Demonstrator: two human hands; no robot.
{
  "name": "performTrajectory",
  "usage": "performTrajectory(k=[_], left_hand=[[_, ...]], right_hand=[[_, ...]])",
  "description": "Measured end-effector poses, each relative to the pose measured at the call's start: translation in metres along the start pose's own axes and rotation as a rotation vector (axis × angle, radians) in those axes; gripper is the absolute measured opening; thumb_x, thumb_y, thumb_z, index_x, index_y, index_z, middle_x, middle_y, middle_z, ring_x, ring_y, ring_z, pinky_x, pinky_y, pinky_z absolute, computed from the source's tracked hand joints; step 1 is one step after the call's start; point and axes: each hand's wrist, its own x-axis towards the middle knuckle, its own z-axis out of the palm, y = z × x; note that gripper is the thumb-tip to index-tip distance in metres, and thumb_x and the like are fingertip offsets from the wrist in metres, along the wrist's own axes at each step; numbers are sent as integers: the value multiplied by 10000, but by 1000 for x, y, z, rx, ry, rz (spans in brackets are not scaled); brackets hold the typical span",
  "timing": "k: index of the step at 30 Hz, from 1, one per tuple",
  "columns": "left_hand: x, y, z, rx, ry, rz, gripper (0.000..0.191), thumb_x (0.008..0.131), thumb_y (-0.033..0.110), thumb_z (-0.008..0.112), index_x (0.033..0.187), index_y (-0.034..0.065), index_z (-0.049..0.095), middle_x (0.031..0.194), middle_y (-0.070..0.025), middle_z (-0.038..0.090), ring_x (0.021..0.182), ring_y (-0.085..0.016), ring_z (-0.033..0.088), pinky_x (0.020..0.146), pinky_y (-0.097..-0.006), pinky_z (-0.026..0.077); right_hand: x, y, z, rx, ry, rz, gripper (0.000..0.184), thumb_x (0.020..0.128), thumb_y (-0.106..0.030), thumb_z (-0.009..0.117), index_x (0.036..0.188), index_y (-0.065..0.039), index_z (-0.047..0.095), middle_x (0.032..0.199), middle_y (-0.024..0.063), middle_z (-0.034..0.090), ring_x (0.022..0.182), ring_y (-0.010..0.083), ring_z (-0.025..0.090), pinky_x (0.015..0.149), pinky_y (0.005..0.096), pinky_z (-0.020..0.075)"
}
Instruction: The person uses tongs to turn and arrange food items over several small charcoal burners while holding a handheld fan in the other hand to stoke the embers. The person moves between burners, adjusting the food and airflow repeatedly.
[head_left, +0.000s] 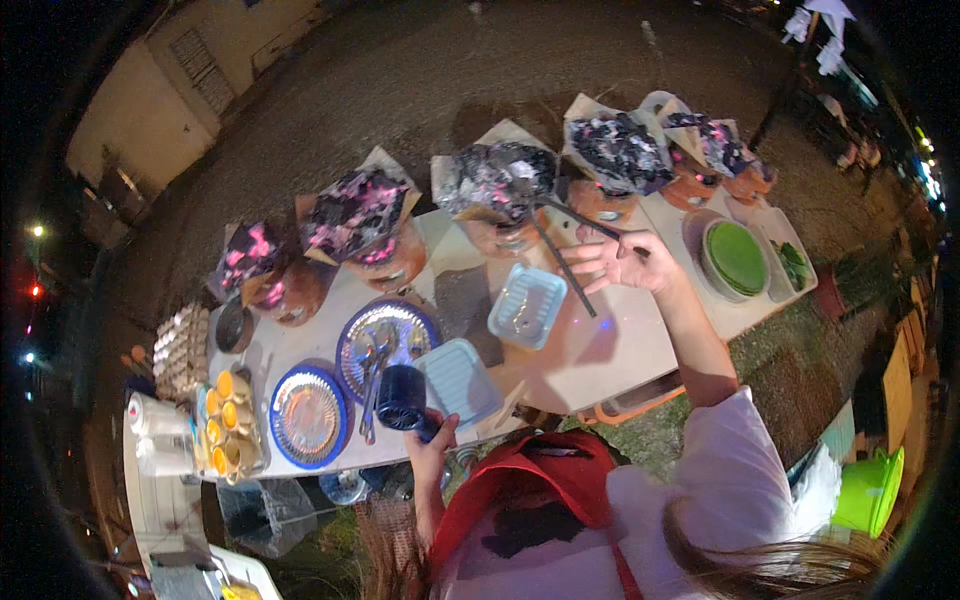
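My left hand (430, 444) grips the handle of a dark blue handheld blower (401, 397) at the table's near edge. My right hand (626, 262) has its fingers spread, with the thin dark handles of metal tongs (564, 262) spread wide about it. One handle rests between thumb and palm. The far end of the tongs meets a sheet-lined tray of charcoal (504, 176) on a clay stove (504, 238). Below the right hand lies a clear plastic tub (527, 306). A pale blue ridged lid (459, 381) is beside the blower.
More clay stoves (386, 262) with glowing charcoal line the far edge. Blue-rimmed plates (309, 416), spoons and tongs (371, 367), yellow-filled cups (229, 416) and egg trays (180, 351) stand left. At right are a tub of green rounds (736, 257) and a tub of leaves (789, 262).
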Motion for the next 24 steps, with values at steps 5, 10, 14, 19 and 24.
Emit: performTrajectory(k=[5,10,14,19,24], left_hand=[[2,-5,-1,14,-38,-6,226,706,27,706,755,66,489,605,6,468,467,-86,456,430,-225,348],[7,-4,5,30,-15,6,233,708,76,713,743,66,482,574,6,459,442,-90,446,425,-221,333],[12,-4,11,-7,-10,22,243,703,70,717,756,69,480,566,2,464,440,-94,453,422,-223,337],[13,-5,15,-8,9,1,255,702,58,718,792,68,480,581,-7,467,442,-105,452,426,-236,356],[9,-3,15,8,21,-21,255,705,60,716,789,71,476,602,-15,470,473,-112,458,449,-248,374]], right_hand=[[-63,3,26,101,-7,-148,576,662,-185,445,1213,-39,359,1349,294,294,1216,444,342,889,599,362],[-98,-17,19,31,199,-195,523,653,-159,438,1165,-73,379,1331,283,322,1216,456,329,896,633,330],[-94,-33,-4,63,339,-172,543,660,-207,454,1182,-87,362,1319,288,332,1219,450,329,884,646,328],[-81,-53,-38,214,246,-187,501,691,-239,467,1151,-53,398,1280,328,344,1181,481,356,829,602,403],[-79,-54,-66,231,222,-216,480,683,-217,454,1122,-27,416,1269,328,356,1113,450,425,799,537,454]])
